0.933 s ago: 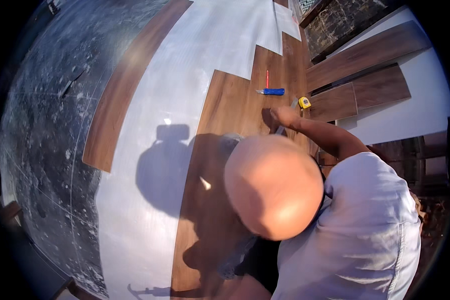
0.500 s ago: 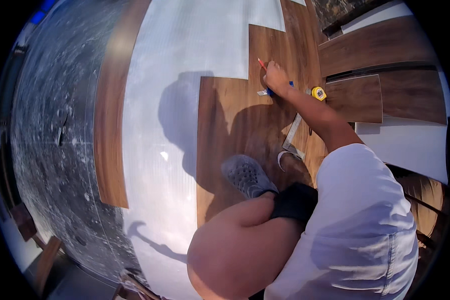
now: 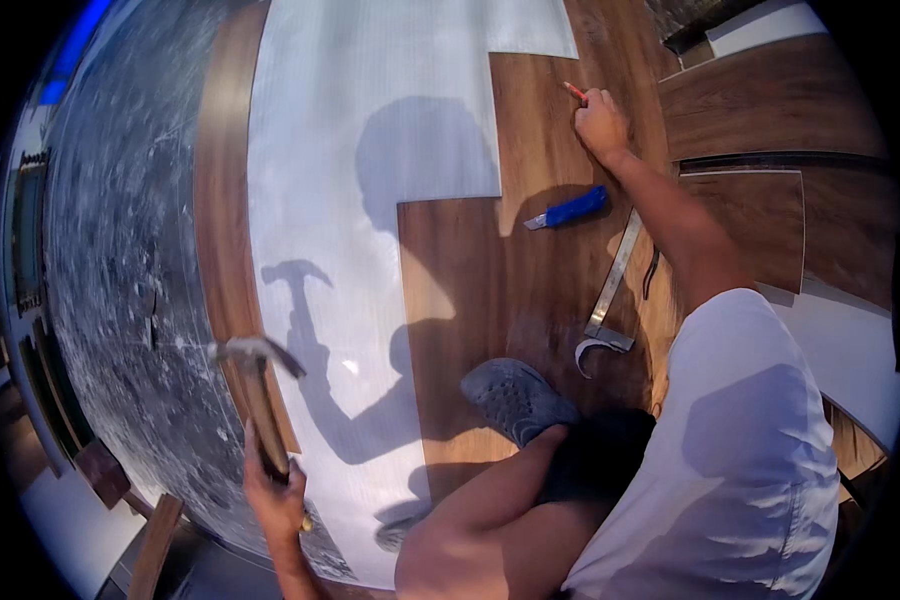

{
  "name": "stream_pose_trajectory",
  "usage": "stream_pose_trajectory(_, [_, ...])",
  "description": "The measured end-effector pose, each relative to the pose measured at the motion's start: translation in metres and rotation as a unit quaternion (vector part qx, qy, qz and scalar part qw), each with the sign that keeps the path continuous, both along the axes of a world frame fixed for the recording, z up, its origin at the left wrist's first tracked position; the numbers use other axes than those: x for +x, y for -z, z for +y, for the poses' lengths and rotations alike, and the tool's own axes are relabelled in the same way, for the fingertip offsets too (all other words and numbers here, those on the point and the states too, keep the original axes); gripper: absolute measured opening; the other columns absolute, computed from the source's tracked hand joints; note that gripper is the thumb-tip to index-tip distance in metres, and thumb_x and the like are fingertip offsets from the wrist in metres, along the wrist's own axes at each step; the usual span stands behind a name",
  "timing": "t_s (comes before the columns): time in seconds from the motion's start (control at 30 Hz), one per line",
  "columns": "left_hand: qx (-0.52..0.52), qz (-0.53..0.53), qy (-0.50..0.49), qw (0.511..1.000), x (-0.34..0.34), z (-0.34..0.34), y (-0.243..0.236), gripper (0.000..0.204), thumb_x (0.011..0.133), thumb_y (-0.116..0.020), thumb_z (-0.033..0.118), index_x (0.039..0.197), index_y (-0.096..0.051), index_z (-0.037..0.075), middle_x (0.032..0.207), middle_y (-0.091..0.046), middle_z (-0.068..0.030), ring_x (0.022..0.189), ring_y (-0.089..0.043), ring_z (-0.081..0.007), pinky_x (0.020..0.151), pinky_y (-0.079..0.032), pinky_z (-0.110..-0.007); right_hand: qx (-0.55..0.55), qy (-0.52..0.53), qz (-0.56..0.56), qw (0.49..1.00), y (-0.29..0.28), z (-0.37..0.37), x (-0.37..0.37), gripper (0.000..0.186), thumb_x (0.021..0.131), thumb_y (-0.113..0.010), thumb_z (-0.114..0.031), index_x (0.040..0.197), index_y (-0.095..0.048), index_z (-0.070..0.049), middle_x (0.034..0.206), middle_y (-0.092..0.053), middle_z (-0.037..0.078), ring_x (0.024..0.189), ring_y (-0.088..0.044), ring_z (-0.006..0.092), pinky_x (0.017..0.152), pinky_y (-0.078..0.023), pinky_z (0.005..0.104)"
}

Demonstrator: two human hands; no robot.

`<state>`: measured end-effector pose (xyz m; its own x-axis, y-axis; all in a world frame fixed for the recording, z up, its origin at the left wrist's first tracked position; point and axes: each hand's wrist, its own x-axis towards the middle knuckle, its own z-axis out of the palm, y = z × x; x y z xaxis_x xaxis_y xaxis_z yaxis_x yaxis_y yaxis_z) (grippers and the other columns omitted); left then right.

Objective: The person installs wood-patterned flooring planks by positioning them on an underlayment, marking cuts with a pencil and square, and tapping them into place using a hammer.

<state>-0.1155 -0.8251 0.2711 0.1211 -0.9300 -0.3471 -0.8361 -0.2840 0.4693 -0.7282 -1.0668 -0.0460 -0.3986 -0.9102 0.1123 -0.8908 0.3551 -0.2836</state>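
Note:
My left hand (image 3: 275, 490) has come up at the lower left, fingers wrapped round the wooden handle of a claw hammer (image 3: 263, 415). The hammer stands head up over a brown plank (image 3: 232, 250). Far off to the right, my right hand (image 3: 602, 122) grips a red pencil (image 3: 574, 92), its tip over the wood-look floor planks (image 3: 535, 120). Below that hand, a blue utility knife (image 3: 578, 207) lies on the planks with some blade showing. A metal square (image 3: 615, 275) rests near my right forearm.
White underlay (image 3: 320, 150) runs between the stepped planks and the lone plank. Beyond it is a scuffed dark floor (image 3: 130, 300). Loose planks (image 3: 760, 100) lie at the right. My grey clog (image 3: 518, 400) stands on the laid planks, near a curved pale strip (image 3: 585, 355).
My left hand has come into view with the hammer; before, only the hammer's shadow showed. My right hand has moved off the knife, uncovering it. The yellow tape measure no longer shows.

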Motion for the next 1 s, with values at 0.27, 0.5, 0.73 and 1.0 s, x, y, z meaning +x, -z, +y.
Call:
stream_pose_trajectory(0.27, [-0.040,0.176,0.049,0.982,-0.075,-0.107,0.143,0.073,0.077,-0.059,-0.003,0.148,-0.039,0.000,0.138,-0.053,-0.0177,0.127,-0.051,-0.0241,0.106,-0.040,-0.034,-0.080,-0.002,0.058,0.995,0.008,-0.009,0.008,0.013,0.082,-0.057,-0.014,0.093,-0.059,-0.007,0.095,-0.059,0.015,0.089,-0.060,0.0386,0.077,-0.049,0.0512])
stream_pose_trajectory(0.5, [-0.133,0.118,0.077,0.981,-0.151,-0.218,0.228,0.075,0.079,-0.068,0.007,0.146,-0.037,-0.005,0.140,-0.050,-0.0278,0.130,-0.049,-0.0412,0.109,-0.040,-0.043,-0.125,-0.033,0.062,0.990,-0.001,0.001,0.006,0.014,0.080,-0.058,-0.006,0.094,-0.060,-0.005,0.096,-0.060,0.016,0.096,-0.057,0.0375,0.084,-0.045,0.0499])
stream_pose_trajectory(0.73, [-0.174,0.052,0.075,0.980,-0.135,-0.274,0.269,0.072,0.079,-0.071,0.011,0.144,-0.042,-0.001,0.122,-0.059,-0.0254,0.112,-0.058,-0.0413,0.097,-0.046,-0.046,-0.095,-0.023,0.047,0.994,-0.009,-0.007,0.015,0.015,0.078,-0.055,-0.004,0.093,-0.057,-0.004,0.096,-0.057,0.017,0.098,-0.055,0.0377,0.087,-0.043,0.0493])
stream_pose_trajectory(1.0, [-0.139,-0.002,0.049,0.989,-0.088,-0.323,0.276,0.078,0.074,-0.070,0.008,0.146,-0.040,-0.002,0.117,-0.061,-0.0250,0.107,-0.058,-0.0400,0.095,-0.046,-0.045,-0.077,-0.015,0.045,0.996,-0.008,-0.009,0.012,0.013,0.077,-0.054,-0.003,0.089,-0.054,-0.003,0.093,-0.054,0.018,0.095,-0.053,0.0395,0.084,-0.042,0.0502])
